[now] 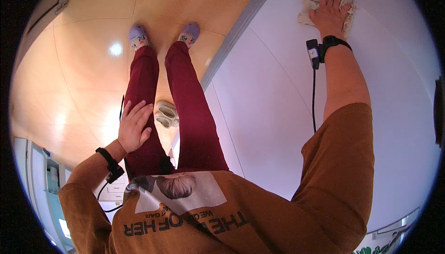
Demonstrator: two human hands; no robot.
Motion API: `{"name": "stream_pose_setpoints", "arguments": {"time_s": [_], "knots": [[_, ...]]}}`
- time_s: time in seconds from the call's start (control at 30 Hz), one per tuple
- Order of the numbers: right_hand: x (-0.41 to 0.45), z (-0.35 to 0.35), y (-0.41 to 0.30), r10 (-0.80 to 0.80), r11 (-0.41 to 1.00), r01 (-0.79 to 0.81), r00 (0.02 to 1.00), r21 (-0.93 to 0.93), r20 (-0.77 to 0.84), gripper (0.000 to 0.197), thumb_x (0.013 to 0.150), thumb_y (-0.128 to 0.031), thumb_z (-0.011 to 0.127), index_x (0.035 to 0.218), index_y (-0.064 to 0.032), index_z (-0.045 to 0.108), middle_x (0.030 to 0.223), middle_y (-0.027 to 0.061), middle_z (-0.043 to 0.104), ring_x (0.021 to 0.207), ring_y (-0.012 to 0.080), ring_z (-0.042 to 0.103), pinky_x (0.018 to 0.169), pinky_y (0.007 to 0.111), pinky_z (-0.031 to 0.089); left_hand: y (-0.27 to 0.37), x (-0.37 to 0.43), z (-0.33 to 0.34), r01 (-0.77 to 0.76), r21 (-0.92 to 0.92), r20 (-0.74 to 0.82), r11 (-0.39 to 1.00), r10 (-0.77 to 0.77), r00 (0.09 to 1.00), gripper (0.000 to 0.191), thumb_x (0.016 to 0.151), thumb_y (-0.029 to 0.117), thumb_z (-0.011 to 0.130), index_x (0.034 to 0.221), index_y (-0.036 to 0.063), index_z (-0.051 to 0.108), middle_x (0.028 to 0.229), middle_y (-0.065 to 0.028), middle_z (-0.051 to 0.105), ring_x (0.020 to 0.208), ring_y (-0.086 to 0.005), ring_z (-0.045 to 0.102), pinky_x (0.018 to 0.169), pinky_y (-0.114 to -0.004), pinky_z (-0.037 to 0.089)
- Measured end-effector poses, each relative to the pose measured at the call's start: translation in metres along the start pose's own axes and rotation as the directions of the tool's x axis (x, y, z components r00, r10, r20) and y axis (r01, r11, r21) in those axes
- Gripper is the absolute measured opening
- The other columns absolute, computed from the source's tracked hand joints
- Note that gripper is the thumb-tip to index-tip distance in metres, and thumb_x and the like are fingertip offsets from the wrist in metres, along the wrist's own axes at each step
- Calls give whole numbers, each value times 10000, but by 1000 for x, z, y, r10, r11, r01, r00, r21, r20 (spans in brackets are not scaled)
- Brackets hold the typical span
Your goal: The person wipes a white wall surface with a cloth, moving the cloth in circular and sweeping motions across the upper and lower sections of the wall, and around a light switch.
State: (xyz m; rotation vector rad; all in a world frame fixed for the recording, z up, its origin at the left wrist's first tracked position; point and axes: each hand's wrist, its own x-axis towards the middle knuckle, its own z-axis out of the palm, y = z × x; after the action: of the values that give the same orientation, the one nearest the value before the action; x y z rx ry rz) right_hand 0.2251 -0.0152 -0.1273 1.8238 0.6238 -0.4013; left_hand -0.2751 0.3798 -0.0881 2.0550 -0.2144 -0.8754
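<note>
At the upper right, my right hand (329, 17) lies with spread fingers on a crumpled cream cloth (307, 5). The cloth is pressed flat against a smooth white surface (267, 87). Below and to the left, my left hand (135, 127) rests near the thigh of my dark red trousers (140, 80), its fingers somewhat apart and nothing in it. Both wrists wear a black strap with a small device and a cable.
Glossy tan floor tiles (94, 45) lie under my feet in purple clogs (138, 33). A grey edge strip (240, 28) borders the white surface. Pale shoes (167, 111) stand on the floor between my legs. White drawers (116, 189) show at the lower left.
</note>
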Motion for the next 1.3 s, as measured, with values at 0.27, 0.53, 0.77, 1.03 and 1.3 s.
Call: {"name": "stream_pose_setpoints", "arguments": {"time_s": [0.27, 0.53, 0.77, 1.03, 1.3], "knots": [[-19, 53, 5, -19, 999, 19, 1000, -26, 9, 672, 920, -479, 524, 1513, -191, 394, 1609, 98, 282, 1481, 351, 207, 1129, 684, 76, 70, -12, 17, 5, -25, 38, 1000, -4, 999, 676, 779, 240, 613, 1395, 13, 450, 1410, -141, 517, 1359, -354, 426, 1172, -592, 189], [-10, 69, -1, -99, 994, 99, 995, -55, -2, 595, 949, -409, 491, 1498, -190, 424, 1612, 62, 291, 1491, 327, 198, 1123, 673, 113, 111, -13, 9, 26, -58, 81, 998, -22, 996, 652, 777, 243, 618, 1370, 18, 465, 1404, -141, 522, 1349, -348, 438, 1162, -610, 192], [-40, 93, -62, -284, 955, 291, 954, -63, 98, 579, 999, -448, 403, 1519, -193, 389, 1620, 28, 281, 1507, 324, 168, 1136, 682, 123, 130, -7, -3, 5, -94, 37, 996, -2, 999, 638, 790, 249, 605, 1368, 17, 469, 1399, -143, 530, 1349, -340, 444, 1156, -611, 200], [-223, 127, -163, -641, 765, 610, 694, 205, 328, 530, 1012, -375, 376, 1517, -215, 389, 1634, 14, 240, 1519, 314, 129, 1167, 660, 12, 128, -10, 21, 9, -83, 13, 997, -8, 1000, 641, 797, 253, 600, 1373, 3, 474, 1404, -139, 525, 1357, -334, 432, 1171, -584, 192], [-121, 114, -53, -312, 950, 313, 949, 16, -31, 515, 979, -344, 445, 1474, -203, 450, 1575, 42, 371, 1496, 297, 217, 1160, 660, 80, 118, -20, 23, 2, -37, 33, 999, -1, 999, 681, 779, 241, 615, 1399, 15, 446, 1423, -132, 507, 1369, -330, 415, 1180, -582, 177]]}}
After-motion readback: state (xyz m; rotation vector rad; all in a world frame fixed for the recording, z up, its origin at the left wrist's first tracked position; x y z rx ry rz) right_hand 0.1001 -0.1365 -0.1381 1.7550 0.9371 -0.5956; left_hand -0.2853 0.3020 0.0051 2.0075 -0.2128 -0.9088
